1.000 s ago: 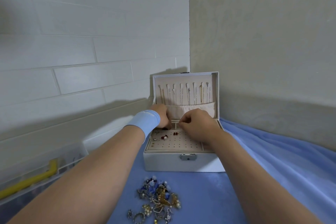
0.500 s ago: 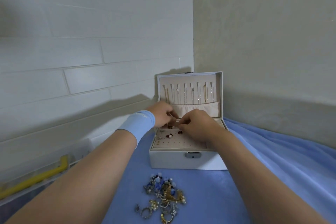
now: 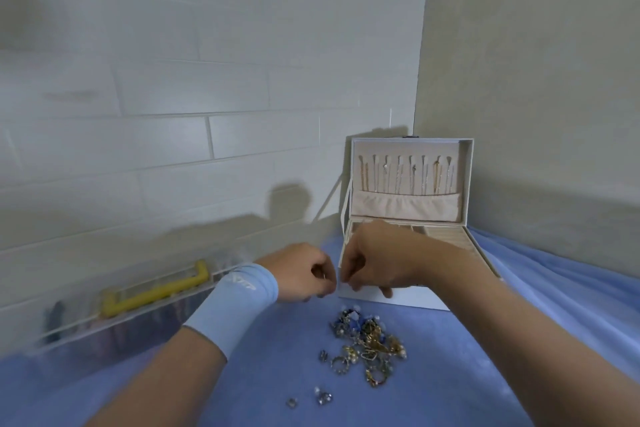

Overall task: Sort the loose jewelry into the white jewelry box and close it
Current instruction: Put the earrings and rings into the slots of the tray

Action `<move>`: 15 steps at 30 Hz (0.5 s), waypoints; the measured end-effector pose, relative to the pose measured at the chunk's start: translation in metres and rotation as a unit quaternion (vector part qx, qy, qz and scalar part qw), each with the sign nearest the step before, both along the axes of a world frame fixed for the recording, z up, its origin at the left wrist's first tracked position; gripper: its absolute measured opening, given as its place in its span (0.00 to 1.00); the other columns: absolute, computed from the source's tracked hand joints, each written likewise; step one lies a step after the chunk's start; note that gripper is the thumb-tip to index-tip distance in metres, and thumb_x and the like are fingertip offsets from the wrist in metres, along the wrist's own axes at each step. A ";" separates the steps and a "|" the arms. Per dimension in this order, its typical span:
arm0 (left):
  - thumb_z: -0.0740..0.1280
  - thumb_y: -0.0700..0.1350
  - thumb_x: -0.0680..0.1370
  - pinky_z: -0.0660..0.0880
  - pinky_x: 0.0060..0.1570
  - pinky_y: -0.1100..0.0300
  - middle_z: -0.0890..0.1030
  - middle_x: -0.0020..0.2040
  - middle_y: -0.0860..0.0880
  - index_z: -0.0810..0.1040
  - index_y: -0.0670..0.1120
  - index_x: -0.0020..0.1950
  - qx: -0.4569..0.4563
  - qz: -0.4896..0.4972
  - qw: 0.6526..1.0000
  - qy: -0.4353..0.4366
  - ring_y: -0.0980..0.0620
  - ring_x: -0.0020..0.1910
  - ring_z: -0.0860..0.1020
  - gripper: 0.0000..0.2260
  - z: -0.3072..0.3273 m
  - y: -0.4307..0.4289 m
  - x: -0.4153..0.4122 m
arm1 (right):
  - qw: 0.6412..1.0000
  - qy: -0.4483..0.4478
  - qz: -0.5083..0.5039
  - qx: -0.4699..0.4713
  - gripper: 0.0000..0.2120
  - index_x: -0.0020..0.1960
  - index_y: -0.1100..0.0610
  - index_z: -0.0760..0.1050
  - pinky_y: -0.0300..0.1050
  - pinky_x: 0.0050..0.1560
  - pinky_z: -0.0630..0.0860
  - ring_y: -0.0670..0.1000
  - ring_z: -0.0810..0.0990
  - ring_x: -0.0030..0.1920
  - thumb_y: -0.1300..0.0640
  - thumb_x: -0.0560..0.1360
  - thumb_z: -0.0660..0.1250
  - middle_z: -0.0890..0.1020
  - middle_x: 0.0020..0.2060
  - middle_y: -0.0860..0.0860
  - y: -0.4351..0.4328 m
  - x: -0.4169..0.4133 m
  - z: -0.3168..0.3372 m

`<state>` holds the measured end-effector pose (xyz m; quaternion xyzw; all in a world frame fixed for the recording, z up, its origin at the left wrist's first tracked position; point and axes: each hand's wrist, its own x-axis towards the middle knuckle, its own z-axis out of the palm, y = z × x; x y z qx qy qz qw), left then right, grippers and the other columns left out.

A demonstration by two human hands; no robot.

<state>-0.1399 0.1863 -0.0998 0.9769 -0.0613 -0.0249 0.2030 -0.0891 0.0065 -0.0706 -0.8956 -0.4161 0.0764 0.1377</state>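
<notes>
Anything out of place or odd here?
Nothing damaged or spilled. A few small pieces lie apart from the tangled jewelry pile on the blue cloth, nearer the camera. The white jewelry box stands open.

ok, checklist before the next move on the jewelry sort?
1. White jewelry box open: ok, lid upright.
2. Necklaces hung in lid: ok.
3. Left hand and right hand free for a pick: cannot tell. Their fingertips meet at the box's front-left corner, and anything pinched is too small to see.
4. Box tray unobstructed: not ok, right hand covers its left part.
5. Blue cloth cleared: not ok. Jewelry pile and stray pieces lie in front of the box.
</notes>
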 end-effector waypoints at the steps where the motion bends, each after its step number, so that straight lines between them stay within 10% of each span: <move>1: 0.68 0.49 0.77 0.74 0.41 0.64 0.83 0.40 0.56 0.82 0.54 0.48 0.006 -0.006 1.000 0.008 0.57 0.37 0.79 0.04 -0.005 0.000 0.001 | 1.000 -0.013 -0.003 -0.025 0.09 0.49 0.53 0.85 0.46 0.45 0.84 0.48 0.84 0.28 0.63 0.75 0.70 0.87 0.42 0.48 0.002 -0.002 -0.001; 7: 0.70 0.55 0.76 0.76 0.54 0.56 0.84 0.50 0.52 0.84 0.52 0.56 0.024 -0.018 0.999 0.017 0.51 0.48 0.79 0.12 -0.033 -0.002 0.008 | 0.991 -0.029 -0.003 -0.132 0.12 0.48 0.50 0.85 0.41 0.41 0.83 0.48 0.85 0.30 0.64 0.75 0.67 0.87 0.37 0.50 0.012 -0.008 -0.018; 15: 0.69 0.50 0.78 0.75 0.45 0.63 0.82 0.43 0.52 0.80 0.52 0.49 -0.084 -0.028 0.996 0.024 0.56 0.39 0.78 0.03 -0.029 0.007 -0.001 | 1.000 0.024 -0.010 0.017 0.09 0.51 0.53 0.82 0.40 0.28 0.76 0.46 0.79 0.24 0.63 0.73 0.75 0.85 0.40 0.49 0.000 -0.003 -0.012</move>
